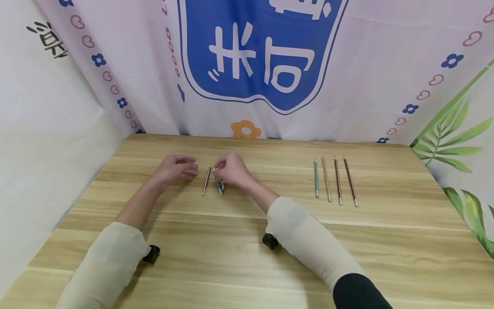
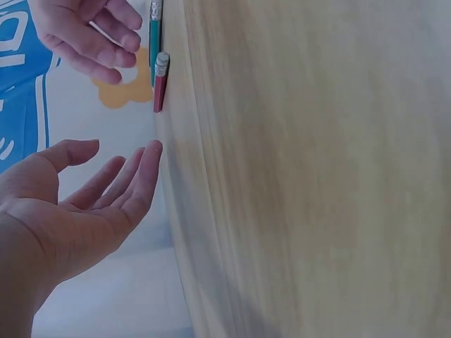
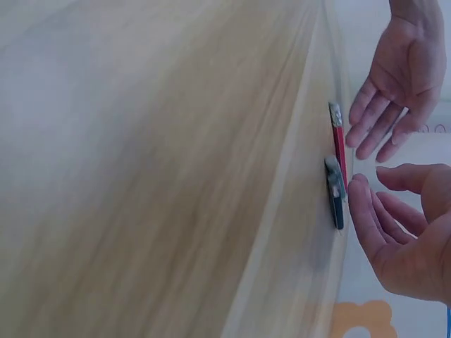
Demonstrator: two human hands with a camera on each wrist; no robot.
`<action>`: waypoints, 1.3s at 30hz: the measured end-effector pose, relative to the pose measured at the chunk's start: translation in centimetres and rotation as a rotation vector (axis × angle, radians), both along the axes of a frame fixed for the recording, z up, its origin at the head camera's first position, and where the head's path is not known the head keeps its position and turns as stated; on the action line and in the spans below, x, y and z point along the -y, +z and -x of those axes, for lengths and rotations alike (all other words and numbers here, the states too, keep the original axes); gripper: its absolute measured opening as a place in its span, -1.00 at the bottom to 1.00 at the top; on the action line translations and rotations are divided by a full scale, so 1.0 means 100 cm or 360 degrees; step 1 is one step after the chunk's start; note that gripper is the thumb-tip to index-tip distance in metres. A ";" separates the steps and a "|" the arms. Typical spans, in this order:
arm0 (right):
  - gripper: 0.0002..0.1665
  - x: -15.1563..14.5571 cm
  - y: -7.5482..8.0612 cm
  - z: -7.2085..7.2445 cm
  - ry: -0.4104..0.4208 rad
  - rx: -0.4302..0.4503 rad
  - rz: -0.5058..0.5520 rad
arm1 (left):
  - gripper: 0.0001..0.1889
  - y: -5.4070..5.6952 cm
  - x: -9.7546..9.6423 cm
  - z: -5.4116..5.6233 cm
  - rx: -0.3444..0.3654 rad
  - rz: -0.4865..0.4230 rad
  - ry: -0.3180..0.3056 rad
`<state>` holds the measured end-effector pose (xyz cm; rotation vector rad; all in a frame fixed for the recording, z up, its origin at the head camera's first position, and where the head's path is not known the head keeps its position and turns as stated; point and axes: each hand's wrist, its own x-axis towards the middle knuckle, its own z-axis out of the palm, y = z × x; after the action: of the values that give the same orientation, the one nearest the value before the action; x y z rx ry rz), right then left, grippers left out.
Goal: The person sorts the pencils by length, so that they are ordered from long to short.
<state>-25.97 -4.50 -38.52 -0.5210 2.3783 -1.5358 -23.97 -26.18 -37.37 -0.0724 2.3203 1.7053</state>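
A red pencil (image 1: 206,180) with a white eraser end lies on the table between the two hands. Just right of it lies a teal pencil (image 1: 217,181), with a darker piece (image 1: 223,187) close against its eraser end, partly hidden by the right hand. My right hand (image 1: 231,170) hovers over these, thumb and fingers apart in the right wrist view, near the dark green pencil (image 3: 335,204) and holding nothing. My left hand (image 1: 178,168) is left of the red pencil (image 2: 160,84), palm turned inward, fingers relaxed and nothing in them.
Farther right on the wooden table (image 1: 231,266) several pencils lie side by side: a teal one (image 1: 316,178), a yellow one (image 1: 326,179) and dark red ones (image 1: 338,180). A printed curtain (image 1: 328,116) hangs behind the far edge.
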 end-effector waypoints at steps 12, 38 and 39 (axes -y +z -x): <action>-0.83 0.025 -0.002 0.000 -0.0087 -0.0112 -0.0130 | -0.49 -0.003 0.007 -0.001 0.0021 0.0047 0.0001; -0.80 0.062 0.002 0.002 -0.0030 -0.0254 -0.0803 | -0.50 -0.007 0.011 -0.002 0.0025 0.0018 0.0036; -0.80 0.062 0.002 0.002 -0.0026 -0.0253 -0.0803 | -0.50 -0.007 0.011 -0.002 0.0024 0.0016 0.0039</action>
<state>-26.19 -10.75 -38.29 -0.5176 2.7570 -0.8657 -23.73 -27.29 -38.05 -0.1159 2.3266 1.6988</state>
